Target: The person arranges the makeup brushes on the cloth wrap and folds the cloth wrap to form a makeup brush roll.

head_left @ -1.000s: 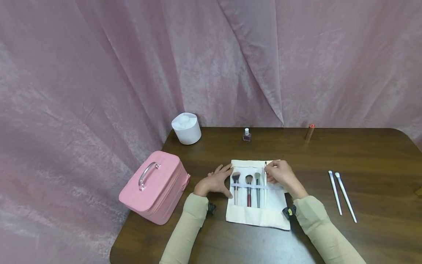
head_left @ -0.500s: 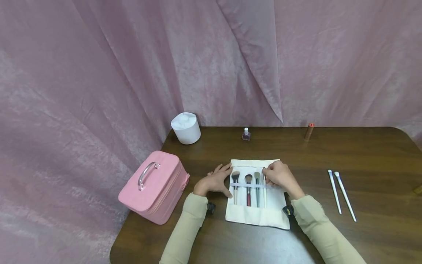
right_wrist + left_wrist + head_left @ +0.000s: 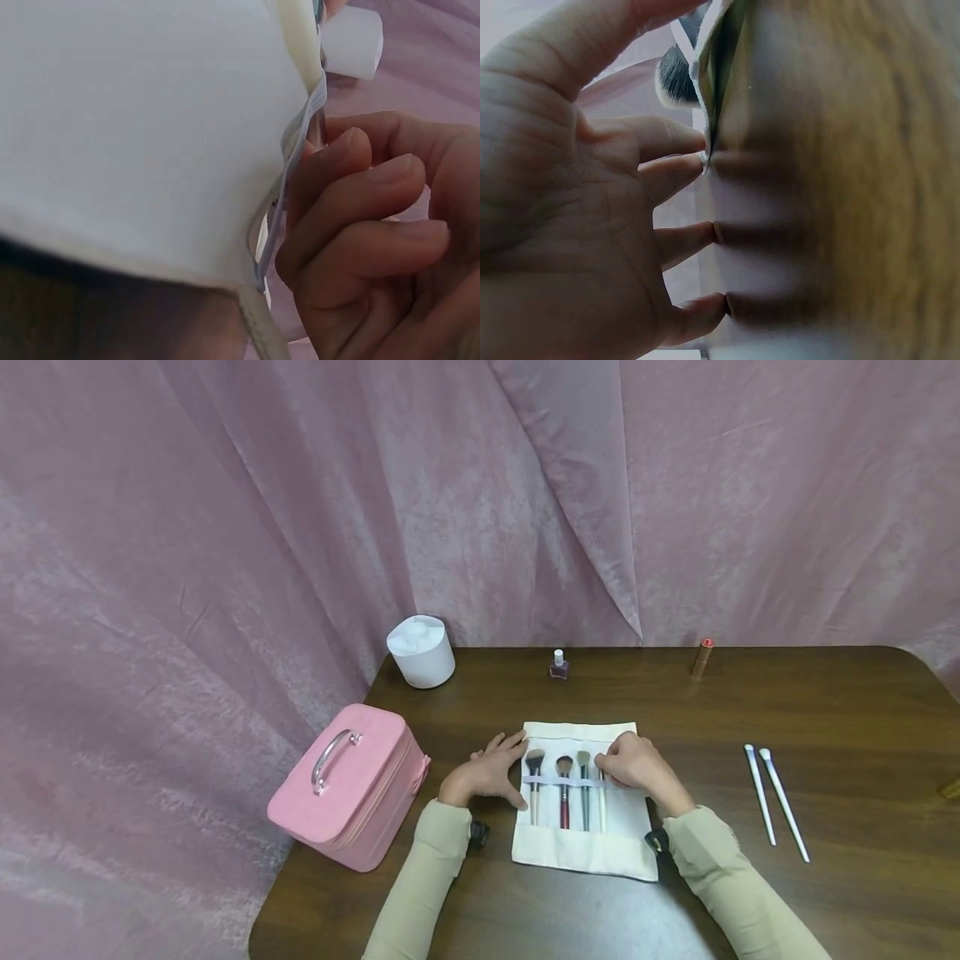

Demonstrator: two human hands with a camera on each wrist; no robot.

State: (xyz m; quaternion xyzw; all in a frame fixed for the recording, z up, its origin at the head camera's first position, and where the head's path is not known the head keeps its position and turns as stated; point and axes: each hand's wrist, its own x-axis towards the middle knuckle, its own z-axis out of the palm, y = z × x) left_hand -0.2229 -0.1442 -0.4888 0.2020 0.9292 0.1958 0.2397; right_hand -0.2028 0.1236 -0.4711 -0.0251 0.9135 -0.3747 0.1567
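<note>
A cream fabric brush roll (image 3: 585,853) lies unrolled on the table. Three makeup brushes sit side by side under its elastic band (image 3: 621,784): a dark angled one (image 3: 534,762), a red-handled one (image 3: 565,806) and a green one (image 3: 584,793). To their right, a slim white-handled makeup brush (image 3: 602,810) also passes under the band. My right hand (image 3: 637,764) pinches its upper end, hiding the tip; in the right wrist view its pale handle (image 3: 298,34) runs behind the band. With spread fingers, my left hand (image 3: 491,774) touches the roll's left edge.
Two white brushes (image 3: 783,806) lie to the right on the wooden table (image 3: 862,718). A pink case (image 3: 352,785) stands at the left. Along the back are a white round container (image 3: 423,656), a nail polish bottle (image 3: 558,667) and a brown tube (image 3: 702,658).
My right hand has shifted slightly down and left, and the slim brush's tip no longer sticks out above the fingers. The left hand stays at the roll's left edge.
</note>
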